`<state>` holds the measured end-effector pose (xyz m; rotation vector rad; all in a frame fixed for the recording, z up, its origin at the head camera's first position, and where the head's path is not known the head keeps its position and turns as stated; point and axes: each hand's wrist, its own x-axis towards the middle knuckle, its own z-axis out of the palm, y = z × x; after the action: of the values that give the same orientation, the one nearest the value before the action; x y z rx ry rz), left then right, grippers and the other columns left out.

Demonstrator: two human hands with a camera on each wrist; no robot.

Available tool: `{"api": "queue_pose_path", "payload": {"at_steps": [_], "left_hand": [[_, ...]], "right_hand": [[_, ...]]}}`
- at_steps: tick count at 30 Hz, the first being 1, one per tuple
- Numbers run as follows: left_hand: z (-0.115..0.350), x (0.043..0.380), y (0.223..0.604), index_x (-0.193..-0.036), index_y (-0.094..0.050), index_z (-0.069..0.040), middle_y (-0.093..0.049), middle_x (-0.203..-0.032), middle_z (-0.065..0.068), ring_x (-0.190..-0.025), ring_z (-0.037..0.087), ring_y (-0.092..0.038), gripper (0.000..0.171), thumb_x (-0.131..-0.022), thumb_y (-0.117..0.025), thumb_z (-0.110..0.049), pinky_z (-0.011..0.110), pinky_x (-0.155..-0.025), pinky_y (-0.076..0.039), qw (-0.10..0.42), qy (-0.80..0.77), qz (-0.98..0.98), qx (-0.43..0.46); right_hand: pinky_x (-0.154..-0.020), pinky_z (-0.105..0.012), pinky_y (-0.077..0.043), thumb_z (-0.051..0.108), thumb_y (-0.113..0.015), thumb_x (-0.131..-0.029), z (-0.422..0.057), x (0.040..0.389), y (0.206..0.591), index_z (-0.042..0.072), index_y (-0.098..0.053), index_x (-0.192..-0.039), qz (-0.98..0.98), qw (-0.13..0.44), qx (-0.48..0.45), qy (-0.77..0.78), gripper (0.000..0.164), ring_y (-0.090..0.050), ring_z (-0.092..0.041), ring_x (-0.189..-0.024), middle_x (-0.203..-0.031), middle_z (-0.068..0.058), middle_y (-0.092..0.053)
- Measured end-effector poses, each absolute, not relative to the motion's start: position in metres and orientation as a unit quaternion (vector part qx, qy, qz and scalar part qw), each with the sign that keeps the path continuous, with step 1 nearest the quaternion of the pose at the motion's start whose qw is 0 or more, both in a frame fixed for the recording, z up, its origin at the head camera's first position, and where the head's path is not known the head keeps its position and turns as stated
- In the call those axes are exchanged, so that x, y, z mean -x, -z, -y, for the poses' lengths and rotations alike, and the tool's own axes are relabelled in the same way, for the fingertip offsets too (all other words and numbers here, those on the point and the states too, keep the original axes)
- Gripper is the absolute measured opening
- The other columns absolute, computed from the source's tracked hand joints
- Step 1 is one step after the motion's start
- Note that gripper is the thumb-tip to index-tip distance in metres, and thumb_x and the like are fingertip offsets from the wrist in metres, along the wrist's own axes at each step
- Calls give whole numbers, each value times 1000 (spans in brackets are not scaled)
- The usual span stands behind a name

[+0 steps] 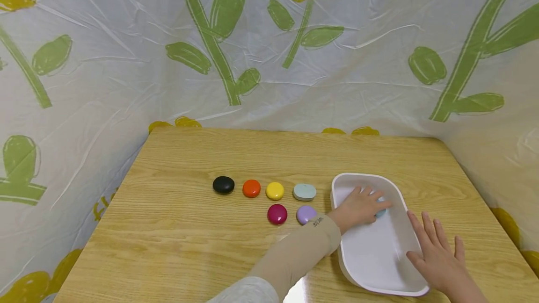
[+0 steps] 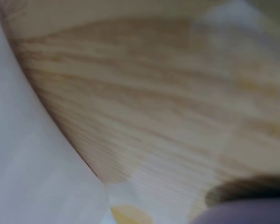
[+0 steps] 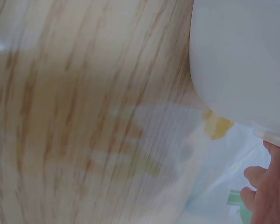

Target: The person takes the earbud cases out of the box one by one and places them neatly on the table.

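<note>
My left hand (image 1: pixel 360 209) reaches palm down into a white plastic tub (image 1: pixel 379 265). Its spread fingers lie over a light blue rounded piece (image 1: pixel 381 212) on the tub's floor, which they partly cover. Outside the tub's right wall is my right hand (image 1: pixel 438 256), fingers extended and thumb at the rim. In the right wrist view this hand (image 3: pixel 273 186) appears beside the tub's edge (image 3: pixel 242 70). The left wrist view is blurred and shows tabletop and the tub's pale wall (image 2: pixel 37 154), with no fingers visible.
Left of the tub, smooth rounded pieces lie in two rows: black (image 1: pixel 223 185), orange-red (image 1: pixel 251 188), yellow (image 1: pixel 275 191) and pale grey-green (image 1: pixel 304 192) behind, crimson (image 1: pixel 277 214) and lilac (image 1: pixel 306 214) in front. A floral curtain (image 1: pixel 126 60) surrounds the wooden table (image 1: pixel 177 237).
</note>
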<state>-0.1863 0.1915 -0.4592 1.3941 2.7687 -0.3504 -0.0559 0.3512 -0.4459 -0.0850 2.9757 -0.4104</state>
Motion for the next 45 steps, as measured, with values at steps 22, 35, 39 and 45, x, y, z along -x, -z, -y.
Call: {"api": "queue_pose_path", "payload": {"at_steps": [22, 35, 39, 45], "left_hand": [[-160, 166, 409, -134, -27, -40, -37, -127, -14, -110, 6, -38, 51, -88, -45, -55, 25, -92, -34, -57, 113, -887, -443], [-53, 130, 392, -121, -38, -29, -42, -108, -4, -100, 15, -40, 37, -90, -50, -43, 32, -89, -34, -138, 61, -907, -393], [-18, 128, 400, -121, -42, -28, -46, -110, -1, -101, 17, -45, 40, -88, -53, -46, 35, -90, -38, -151, 56, -912, -376], [26, 127, 416, -118, -47, -25, -49, -108, 2, -98, 21, -46, 40, -83, -61, -40, 38, -86, -40, -139, 26, -936, -323]], "right_hand": [[-90, -66, 22, 21, -52, -89, -351, 57, 446, 23, 12, -146, -988, 66, 39, 133, 86, 22, -41, -131, -148, -20, 16], [-91, -64, 23, 18, -54, -87, -348, 57, 446, 22, 10, -146, -989, 46, 43, 134, 87, 25, -35, -132, -149, -20, 15], [-91, -63, 23, 17, -54, -87, -348, 56, 447, 22, 9, -147, -990, 36, 45, 132, 87, 28, -31, -131, -149, -17, 17], [-91, -64, 23, 15, -54, -86, -350, 53, 448, 22, 8, -147, -990, 24, 50, 133, 87, 28, -30, -132, -149, -16, 17]]}}
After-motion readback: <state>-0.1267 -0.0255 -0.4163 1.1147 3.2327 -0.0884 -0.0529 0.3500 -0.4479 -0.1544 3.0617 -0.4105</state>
